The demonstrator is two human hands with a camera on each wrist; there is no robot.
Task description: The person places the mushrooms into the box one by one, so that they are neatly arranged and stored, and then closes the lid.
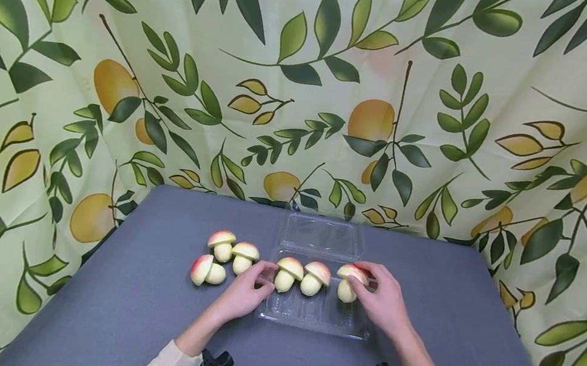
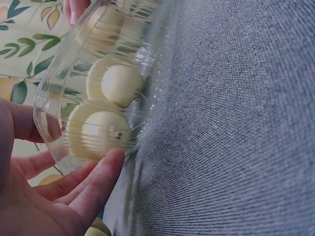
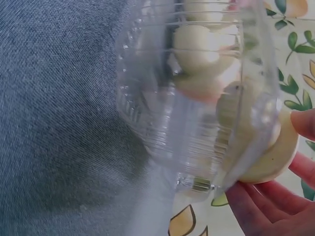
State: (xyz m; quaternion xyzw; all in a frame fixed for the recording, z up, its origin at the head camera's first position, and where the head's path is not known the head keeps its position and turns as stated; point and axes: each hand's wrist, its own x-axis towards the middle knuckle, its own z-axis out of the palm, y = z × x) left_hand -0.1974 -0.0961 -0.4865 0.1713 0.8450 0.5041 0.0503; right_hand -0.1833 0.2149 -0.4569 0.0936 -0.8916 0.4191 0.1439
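A clear plastic clamshell container [image 1: 303, 324] lies on the table with its lid [image 1: 322, 234] folded back. Two toy mushrooms, one at the left [image 1: 288, 273] and one beside it [image 1: 316, 278], sit inside; each has a red and cream cap and a pale stem. My left hand [image 1: 244, 294] grips the container's left end, its fingers against the outer wall in the left wrist view. With thumb and fingers, my right hand [image 1: 388, 299] pinches the cap of a third toy mushroom [image 3: 275, 157] at the container's right side. Through the plastic, its stem is partly blurred.
Three more toy mushrooms, an upper one [image 1: 222, 244], one nearer the container [image 1: 245, 256] and one on its side [image 1: 207, 271], lie left of the container. The grey table [image 1: 120, 296] meets a leaf-patterned cloth [image 1: 304, 99] at the back.
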